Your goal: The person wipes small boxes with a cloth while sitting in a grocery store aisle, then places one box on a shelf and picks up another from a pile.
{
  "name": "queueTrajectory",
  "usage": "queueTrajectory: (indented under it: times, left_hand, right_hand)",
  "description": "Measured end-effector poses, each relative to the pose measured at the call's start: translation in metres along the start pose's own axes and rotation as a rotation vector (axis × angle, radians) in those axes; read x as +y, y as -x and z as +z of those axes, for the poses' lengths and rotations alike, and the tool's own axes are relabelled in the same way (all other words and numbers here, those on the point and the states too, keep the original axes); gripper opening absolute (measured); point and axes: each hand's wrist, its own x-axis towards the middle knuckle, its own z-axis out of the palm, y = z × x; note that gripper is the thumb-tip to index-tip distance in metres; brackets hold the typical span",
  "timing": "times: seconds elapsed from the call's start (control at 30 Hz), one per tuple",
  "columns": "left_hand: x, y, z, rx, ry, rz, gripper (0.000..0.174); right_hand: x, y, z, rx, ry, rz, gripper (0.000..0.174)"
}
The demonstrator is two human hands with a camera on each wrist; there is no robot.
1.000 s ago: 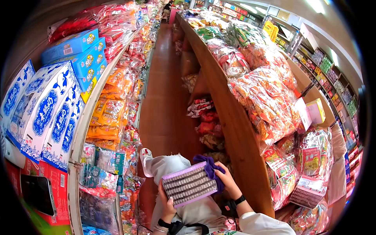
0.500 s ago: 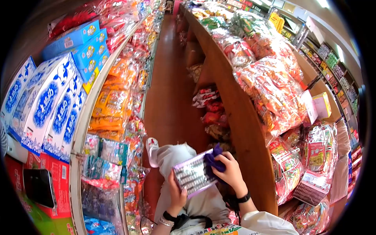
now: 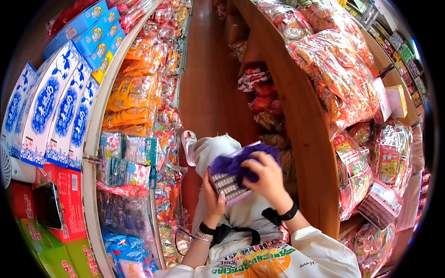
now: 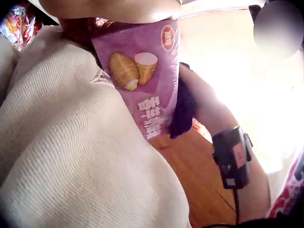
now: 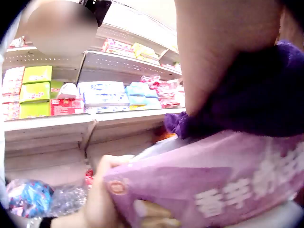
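Note:
Above the lap, the left hand (image 3: 214,198) grips the near left edge of a purple box (image 3: 227,185) with rows of small packs showing on its face. The right hand (image 3: 267,180) bunches a dark purple cloth (image 3: 238,163) against the box's upper face, fingers curled into it. Seen from the left wrist, the box (image 4: 137,71) shows a printed side, with the cloth (image 4: 183,111) at its edge. In the right wrist view the cloth (image 5: 256,95) lies along the box top, and the left hand (image 5: 102,199) holds the far end.
Shelves of bagged snacks (image 3: 132,97) line the left, with blue and white boxes (image 3: 51,104) and a phone (image 3: 48,206). A wooden divider (image 3: 306,125) and more bagged goods (image 3: 331,74) stand at the right. A brown aisle floor (image 3: 204,83) runs ahead between them.
The right hand and cloth have moved from the box's right edge over its upper face, now covering much of it. The head view has tilted downward.

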Motion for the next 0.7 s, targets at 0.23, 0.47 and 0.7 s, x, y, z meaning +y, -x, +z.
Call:
queueTrajectory:
  times: [0.23,0.47,0.7]
  left_hand:
    - [0.002,-0.002,0.000,-0.067,-0.029,-0.019,0.096]
    - [0.009,-0.003,0.002,-0.034,-0.004,-0.027,0.100]
    - [0.007,-0.004,0.002,-0.025,0.069,-0.064,0.101]
  right_hand:
    - [0.048,0.020,0.003,0.168,-0.039,0.354,0.037]
    - [-0.007,0.011,0.014,0.066,0.080,0.016,0.044]
    - [-0.022,-0.002,0.028,0.078,0.076,0.006,0.043]
